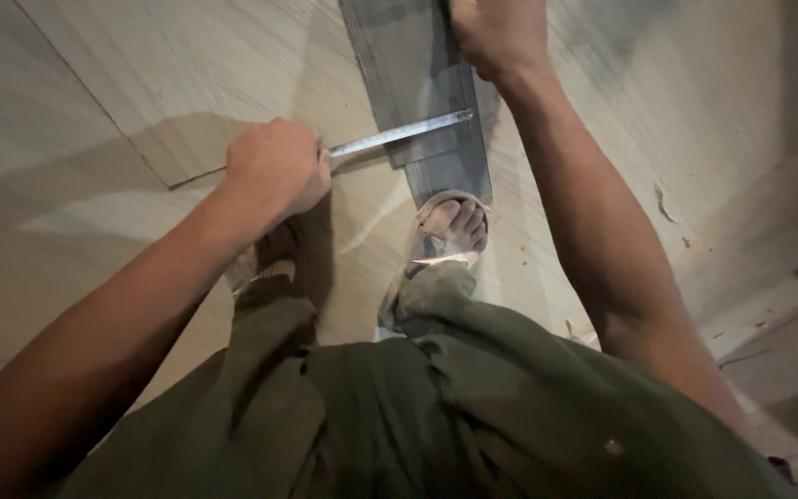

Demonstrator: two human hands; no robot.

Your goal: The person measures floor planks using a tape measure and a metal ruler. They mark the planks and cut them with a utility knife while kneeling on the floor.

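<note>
Steel ruler (404, 133) spans grey strip (422, 92) — left hand (274, 171) seemingly gripping it.

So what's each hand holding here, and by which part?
The left hand grips one end of a metal ruler laid across a grey strip. The right hand presses on the strip's upper part; its grip is cut off.

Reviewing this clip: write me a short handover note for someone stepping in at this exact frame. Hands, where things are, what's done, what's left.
Left hand: closed on the near end of the metal ruler, which lies across the grey strip.
Right hand: fisted at the strip's right edge near the top of the view; whether it holds a tool is hidden.
The strip lies on the pale wood sheet, its near end pinned under the sandalled foot.
Done: ruler placed across the strip.
Left: no mark or cut is visible at the ruler line yet.
</note>
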